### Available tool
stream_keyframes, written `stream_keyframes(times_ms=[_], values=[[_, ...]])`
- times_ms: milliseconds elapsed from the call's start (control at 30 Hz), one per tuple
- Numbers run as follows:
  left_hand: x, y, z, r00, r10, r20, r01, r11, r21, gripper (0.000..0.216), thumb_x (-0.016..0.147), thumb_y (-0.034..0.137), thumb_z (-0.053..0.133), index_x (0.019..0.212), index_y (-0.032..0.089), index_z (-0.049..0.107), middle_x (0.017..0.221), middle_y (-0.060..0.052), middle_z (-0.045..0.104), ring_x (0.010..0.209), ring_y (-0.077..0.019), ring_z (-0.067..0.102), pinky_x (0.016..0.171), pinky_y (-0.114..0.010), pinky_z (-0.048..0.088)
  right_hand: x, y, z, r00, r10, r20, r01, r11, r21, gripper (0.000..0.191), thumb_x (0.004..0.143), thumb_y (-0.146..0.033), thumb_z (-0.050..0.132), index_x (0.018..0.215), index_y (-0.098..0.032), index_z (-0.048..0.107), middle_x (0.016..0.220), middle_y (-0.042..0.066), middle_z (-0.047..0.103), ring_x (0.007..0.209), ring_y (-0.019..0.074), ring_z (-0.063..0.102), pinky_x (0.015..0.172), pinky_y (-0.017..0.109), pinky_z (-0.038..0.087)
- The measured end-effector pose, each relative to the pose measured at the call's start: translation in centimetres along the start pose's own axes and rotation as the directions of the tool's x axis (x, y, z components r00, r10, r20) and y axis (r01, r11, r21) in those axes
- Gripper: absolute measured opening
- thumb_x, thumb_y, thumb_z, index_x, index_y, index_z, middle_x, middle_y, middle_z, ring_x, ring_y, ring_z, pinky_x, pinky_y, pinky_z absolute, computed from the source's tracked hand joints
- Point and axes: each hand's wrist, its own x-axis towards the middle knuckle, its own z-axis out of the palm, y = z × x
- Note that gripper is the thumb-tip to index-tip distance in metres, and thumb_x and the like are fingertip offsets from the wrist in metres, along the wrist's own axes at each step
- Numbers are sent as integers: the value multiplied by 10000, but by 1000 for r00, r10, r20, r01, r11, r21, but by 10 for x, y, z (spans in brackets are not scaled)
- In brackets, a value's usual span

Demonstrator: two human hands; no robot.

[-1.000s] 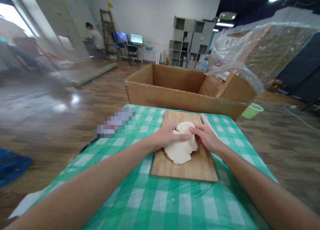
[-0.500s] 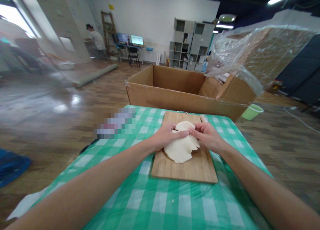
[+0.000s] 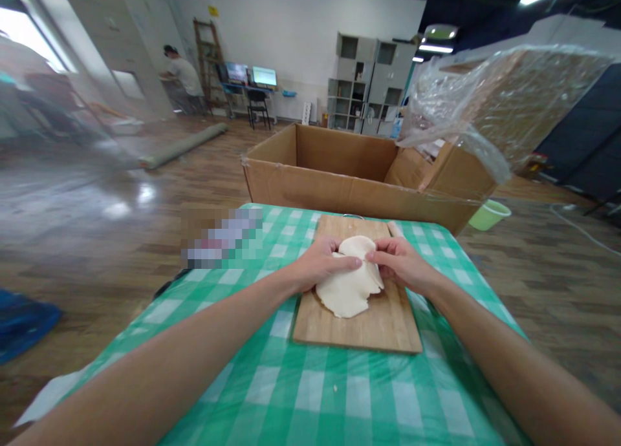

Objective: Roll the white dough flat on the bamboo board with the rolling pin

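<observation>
A flat, pale sheet of dough [image 3: 345, 292] with a ragged lower right edge is over the wooden cutting board [image 3: 356, 339]. My left hand [image 3: 326, 263] grips its left side, thumb on top and fingers partly hidden beneath. On the other side my right hand [image 3: 398, 260] pinches the dough's right edge between thumb and fingers. A rounded flap of dough stands out between the two hands at the far end. Past the board's top right corner, the tip of a pale stick-like thing [image 3: 395, 229] shows, mostly hidden by my right hand.
The board lies on a green-and-white checked tablecloth [image 3: 310, 401]. Just beyond the table stands a large cardboard box [image 3: 334, 184] with plastic wrap at its right. A light green bucket [image 3: 490, 216] is on the floor to the right. A person [image 3: 184, 77] stands far off at the left.
My hands have drawn slightly apart at the thumbs. The dough has shifted a little to the left, and its right edge is drawn in somewhat.
</observation>
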Motion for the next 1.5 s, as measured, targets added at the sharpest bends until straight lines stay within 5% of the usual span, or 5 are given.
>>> stream_keyframes(times_ms=[333, 533, 667, 1067, 1500], values=[[4, 0, 1, 996, 89, -27, -88, 996, 18, 511, 745, 499, 906, 1089, 146, 770, 924, -77, 792, 746, -174, 714, 619, -235, 526, -2, -6, 6, 995, -96, 39, 101, 987, -128, 376, 747, -469, 910, 873, -162, 733, 791, 15, 722, 672, 131, 620, 593, 241, 470], [8, -5, 1, 977, 102, -187, -115, 991, -65, 421, 754, 377, 866, 1076, 141, 733, 914, -69, 782, 731, -182, 718, 630, -252, 531, -3, -7, 7, 991, 76, 115, -65, 993, -97, 436, 762, -498, 893, 964, -168, 691, 828, 55, 742, 650, 167, 707, 570, 281, 582], [9, -5, 4, 955, 107, -277, -117, 993, -21, 364, 762, 340, 815, 1064, 149, 747, 927, -62, 784, 729, -178, 710, 619, -245, 523, -3, -9, 5, 994, 21, 111, -4, 987, -158, 465, 741, -534, 907, 918, -159, 697, 812, 68, 752, 645, 178, 728, 560, 285, 611], [9, -6, -4, 995, 32, -98, -37, 998, -44, 381, 767, 395, 831, 1018, 115, 774, 921, -116, 807, 741, -218, 752, 621, -267, 546, 0, -4, 3, 995, -83, 53, 96, 945, -311, 499, 778, -623, 859, 863, -169, 669, 741, 27, 707, 588, 158, 702, 489, 245, 558], [5, -3, -4, 997, 79, 13, -80, 993, 83, 488, 758, 551, 883, 991, 137, 772, 938, -102, 807, 734, -201, 744, 598, -247, 548, -4, -3, 6, 997, -77, -6, 74, 976, -204, 490, 750, -615, 882, 843, -192, 652, 702, -16, 644, 541, 129, 632, 458, 260, 588]])
